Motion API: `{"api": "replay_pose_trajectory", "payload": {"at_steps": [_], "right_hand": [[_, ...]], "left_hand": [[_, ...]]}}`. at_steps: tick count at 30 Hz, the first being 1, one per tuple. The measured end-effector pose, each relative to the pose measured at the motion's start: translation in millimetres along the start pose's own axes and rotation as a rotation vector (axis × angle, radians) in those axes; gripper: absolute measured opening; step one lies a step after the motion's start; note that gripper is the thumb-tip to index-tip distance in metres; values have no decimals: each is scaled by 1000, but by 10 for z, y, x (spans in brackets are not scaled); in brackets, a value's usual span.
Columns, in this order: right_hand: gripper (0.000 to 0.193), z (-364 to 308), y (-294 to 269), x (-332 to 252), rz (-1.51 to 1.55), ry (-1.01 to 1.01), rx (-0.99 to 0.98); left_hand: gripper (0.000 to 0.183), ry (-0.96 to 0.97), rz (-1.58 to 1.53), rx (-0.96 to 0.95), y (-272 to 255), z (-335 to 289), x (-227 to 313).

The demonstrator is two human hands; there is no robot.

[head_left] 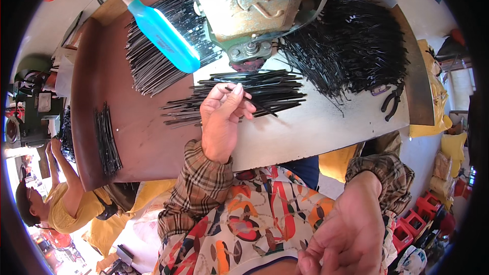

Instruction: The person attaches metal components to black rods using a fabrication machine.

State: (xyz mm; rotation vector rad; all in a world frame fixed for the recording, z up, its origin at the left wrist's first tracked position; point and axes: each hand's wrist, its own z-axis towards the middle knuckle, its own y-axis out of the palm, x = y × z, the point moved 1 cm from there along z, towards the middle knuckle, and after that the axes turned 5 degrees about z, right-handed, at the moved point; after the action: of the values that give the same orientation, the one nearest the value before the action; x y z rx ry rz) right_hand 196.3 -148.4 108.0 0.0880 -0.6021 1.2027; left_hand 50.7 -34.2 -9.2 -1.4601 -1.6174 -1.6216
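My left hand (220, 114) is over the table, pinching a thin black rod (266, 109), like an umbrella rib, between thumb and fingers. Beneath and around that hand lies a loose pile of similar black rods (275, 89), spread crosswise below the press head (249, 53) of a worn metal machine. My right hand (346, 229) is off the table, close to my body at the lower right. Its palm is turned up and its fingers are loosely curled with some space between them. I see nothing in it, though the lower edge cuts off part of it.
More black rods lie in a heap at back left (153, 66), a large heap at right (361, 40) and a small bundle (108, 140). Black-handled pliers (392, 103) rest near the right edge. A blue lamp (165, 38) hangs above. Another person (66, 203) works at far left. Red stools (412, 221) stand at right.
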Motion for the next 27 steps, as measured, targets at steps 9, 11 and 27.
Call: {"api": "replay_pose_trajectory", "payload": {"at_steps": [9, 11, 27], "right_hand": [[13, -551, -49, -54, 168, 1164, 38], [23, -732, 129, -149, 367, 1515, 782], [13, -857, 273, -196, 857, 2092, 1079]], "left_hand": [[9, 26, -27, 28, 11, -56, 109], [11, 13, 11, 55, 20, -66, 132], [11, 6, -144, 39, -27, -111, 160]]}}
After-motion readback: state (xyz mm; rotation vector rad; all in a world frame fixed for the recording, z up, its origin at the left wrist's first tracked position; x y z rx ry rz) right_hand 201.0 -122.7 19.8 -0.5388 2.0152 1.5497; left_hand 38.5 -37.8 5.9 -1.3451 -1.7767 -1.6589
